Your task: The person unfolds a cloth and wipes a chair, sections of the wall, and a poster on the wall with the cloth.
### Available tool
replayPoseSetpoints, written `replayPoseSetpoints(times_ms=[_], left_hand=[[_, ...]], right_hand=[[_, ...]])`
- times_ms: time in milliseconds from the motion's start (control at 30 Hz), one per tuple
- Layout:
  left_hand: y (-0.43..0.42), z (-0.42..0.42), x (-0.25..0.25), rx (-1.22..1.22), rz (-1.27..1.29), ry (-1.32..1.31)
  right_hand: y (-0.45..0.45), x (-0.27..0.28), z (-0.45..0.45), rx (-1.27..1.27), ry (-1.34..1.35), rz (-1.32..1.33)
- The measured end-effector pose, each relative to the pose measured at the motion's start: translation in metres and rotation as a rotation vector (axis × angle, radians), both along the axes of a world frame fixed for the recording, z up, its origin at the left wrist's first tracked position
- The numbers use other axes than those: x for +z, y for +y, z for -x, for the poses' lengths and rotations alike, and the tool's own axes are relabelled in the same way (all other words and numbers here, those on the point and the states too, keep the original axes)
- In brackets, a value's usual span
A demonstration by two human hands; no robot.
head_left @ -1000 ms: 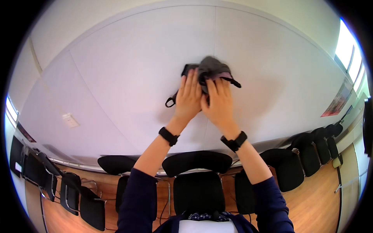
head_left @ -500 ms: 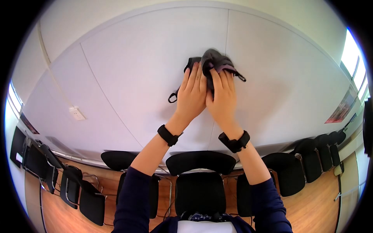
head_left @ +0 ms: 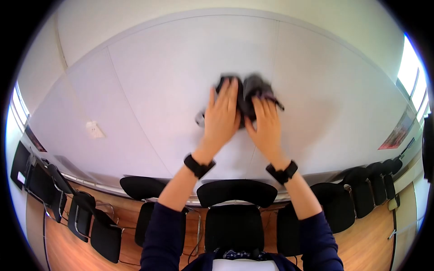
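A dark grey and black bunched cloth item (head_left: 256,86) lies against a large white panelled surface (head_left: 181,58). It is slightly blurred, with a small black loop at the right and a paler loop at the lower left. My left hand (head_left: 220,119) presses flat on its black left part, fingers stretched upward. Beside it, my right hand (head_left: 267,131) rests on the lower edge of the grey part, with its fingers extended and thumb toward the left hand. Whether this is one piece or two is hidden under the hands.
Black chairs (head_left: 237,192) line the lower edge of the white surface. A white wall socket (head_left: 95,129) is on the left, and a poster (head_left: 398,131) hangs at the right. Windows (head_left: 412,67) show at both sides above a wooden floor (head_left: 361,246).
Both hands and the dark cloth have moved down the white surface. The hands stand slightly farther apart. The view has shifted a little too.
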State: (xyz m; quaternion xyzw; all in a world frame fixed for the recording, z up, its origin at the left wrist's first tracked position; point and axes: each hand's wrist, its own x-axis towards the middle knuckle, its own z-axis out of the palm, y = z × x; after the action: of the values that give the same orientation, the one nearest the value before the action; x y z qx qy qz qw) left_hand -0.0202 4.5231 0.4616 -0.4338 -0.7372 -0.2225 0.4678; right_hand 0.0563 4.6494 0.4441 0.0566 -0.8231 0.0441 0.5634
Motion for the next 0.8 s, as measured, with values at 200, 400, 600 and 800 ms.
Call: replayPoseSetpoints(times_ms=[200, 400, 600, 800], left_hand=[[-0.001, 0.027, 0.069, -0.025, -0.084, 0.174], [-0.012, 0.007, -0.078, -0.030, 0.175, -0.078], [-0.033, -0.002, -0.152, -0.081, 0.328, -0.231], [-0.058, 0.026, -0.015, 0.050, 0.086, -0.055]], right_hand=[[-0.037, 0.089, 0.027, -0.024, 0.117, 0.011], [-0.020, -0.056, 0.003, -0.121, -0.097, -0.040], [-0.026, -0.120, -0.019, -0.061, -0.268, 0.038], [-0.044, -0.002, 0.027, 0.033, -0.038, -0.043]])
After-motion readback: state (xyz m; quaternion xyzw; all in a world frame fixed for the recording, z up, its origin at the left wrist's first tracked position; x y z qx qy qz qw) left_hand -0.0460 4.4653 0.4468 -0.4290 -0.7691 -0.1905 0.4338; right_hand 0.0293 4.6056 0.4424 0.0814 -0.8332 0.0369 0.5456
